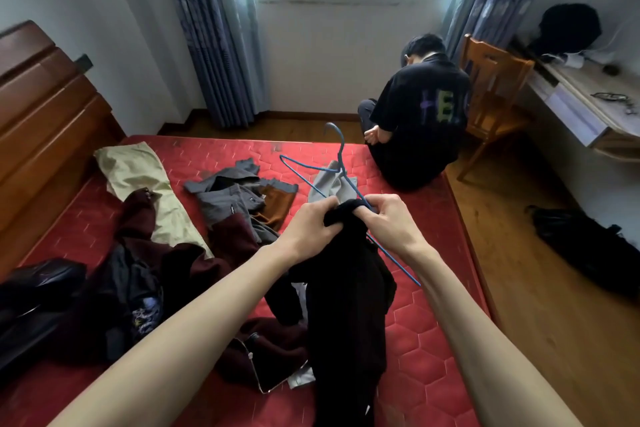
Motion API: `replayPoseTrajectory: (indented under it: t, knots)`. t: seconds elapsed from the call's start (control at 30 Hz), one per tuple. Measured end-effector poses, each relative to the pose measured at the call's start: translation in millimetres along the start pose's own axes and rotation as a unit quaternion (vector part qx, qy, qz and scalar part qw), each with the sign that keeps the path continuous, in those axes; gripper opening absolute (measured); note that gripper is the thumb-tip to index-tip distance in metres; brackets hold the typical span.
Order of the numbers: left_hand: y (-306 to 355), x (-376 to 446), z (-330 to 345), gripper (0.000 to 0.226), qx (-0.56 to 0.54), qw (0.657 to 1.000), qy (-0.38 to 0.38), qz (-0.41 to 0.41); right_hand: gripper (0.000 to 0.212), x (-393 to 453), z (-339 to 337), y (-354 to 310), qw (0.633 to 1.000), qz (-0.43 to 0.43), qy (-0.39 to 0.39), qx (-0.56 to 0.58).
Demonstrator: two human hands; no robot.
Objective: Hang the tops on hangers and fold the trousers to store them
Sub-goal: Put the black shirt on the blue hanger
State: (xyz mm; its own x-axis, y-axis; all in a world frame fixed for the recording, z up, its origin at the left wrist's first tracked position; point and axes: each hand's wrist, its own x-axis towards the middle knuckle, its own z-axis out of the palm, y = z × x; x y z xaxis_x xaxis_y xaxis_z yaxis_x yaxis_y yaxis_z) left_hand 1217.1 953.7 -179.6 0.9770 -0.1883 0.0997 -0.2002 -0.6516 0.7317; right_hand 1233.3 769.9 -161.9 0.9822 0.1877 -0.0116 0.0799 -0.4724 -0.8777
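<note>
I pinch the black top (346, 288) in my left hand (311, 224) and grip top and blue hanger (332, 173) with my right hand (388, 218), holding them raised so cloth hangs free. Beyond my knuckles, grey trousers (235, 198) wait unfolded on the red mattress (433, 315).

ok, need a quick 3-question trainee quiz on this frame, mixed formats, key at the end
1. True or false: the blue hanger lies flat on the mattress, untouched.
2. Which garment do the left hand and right hand grip? A) black top B) beige trousers C) grey garment
3. Fill in: the seated person is at the mattress's far ____ corner.

Key: 1 false; 2 A; 3 right
</note>
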Motion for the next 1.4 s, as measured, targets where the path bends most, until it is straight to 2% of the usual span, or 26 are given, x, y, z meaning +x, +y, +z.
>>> replayPoseTrajectory:
  t: [0.13,0.27,0.4,0.5,0.6,0.67,0.7,0.77,0.83,0.87,0.93,1.03,1.1,1.2,1.27,1.4]
  knots:
    - [-18,-6,11,0.028,-0.021,1.000,0.005,0.006,0.037,1,-3,-11,0.997,0.011,0.025,0.065]
    - [-44,-20,25,0.015,-0.018,0.999,-0.020,-0.025,0.041,-4,-19,-16,0.991,0.012,0.040,0.128]
    - [-74,-38,40,0.016,-0.017,0.993,-0.061,-0.096,0.022,-10,-43,-22,0.981,0.018,0.073,0.180]
    - [-89,-45,42,0.025,-0.024,0.987,-0.049,-0.152,0.017,-13,-62,-20,0.982,0.018,0.103,0.157]
    - [-86,-39,33,0.018,-0.026,0.990,-0.053,-0.129,0.022,-15,-75,-6,0.989,0.034,0.123,0.081]
    - [-69,-34,20,0.039,-0.023,0.992,-0.070,-0.103,0.024,-15,-77,7,0.991,0.053,0.124,0.024]
    - [-61,-32,15,0.043,-0.010,0.992,-0.085,-0.090,0.020,-15,-75,12,0.991,0.063,0.119,0.006]
    - [-49,-28,13,0.032,0.027,0.992,-0.107,-0.062,0.009,-15,-66,19,0.992,0.080,0.099,-0.006]
    - [-36,-25,14,0.013,0.042,0.993,-0.102,-0.040,0.020,-16,-55,23,0.993,0.093,0.073,-0.015]
    - [-29,-24,15,0.012,0.044,0.994,-0.092,-0.027,0.027,-17,-50,24,0.994,0.096,0.054,-0.018]
    - [-14,-21,13,0.022,0.041,0.997,-0.069,0.003,0.037,-18,-39,20,0.996,0.092,-0.001,-0.007]
    - [6,-15,8,0.009,0.035,0.998,-0.056,0.005,0.042,-21,-20,10,0.992,0.078,-0.093,0.032]
    - [11,-12,5,0.017,0.040,0.998,-0.039,0.001,0.041,-21,-12,6,0.987,0.072,-0.136,0.054]
    - [11,-12,0,0.011,0.023,1.000,0.005,-0.004,0.038,-20,-13,5,0.975,0.086,-0.188,0.085]
    - [13,-11,-4,0.019,0.001,1.000,0.015,-0.012,0.031,-19,-15,4,0.974,0.080,-0.190,0.090]
    - [12,-9,-5,0.016,-0.002,1.000,0.019,-0.002,0.011,-17,-14,0,0.987,0.026,-0.147,0.067]
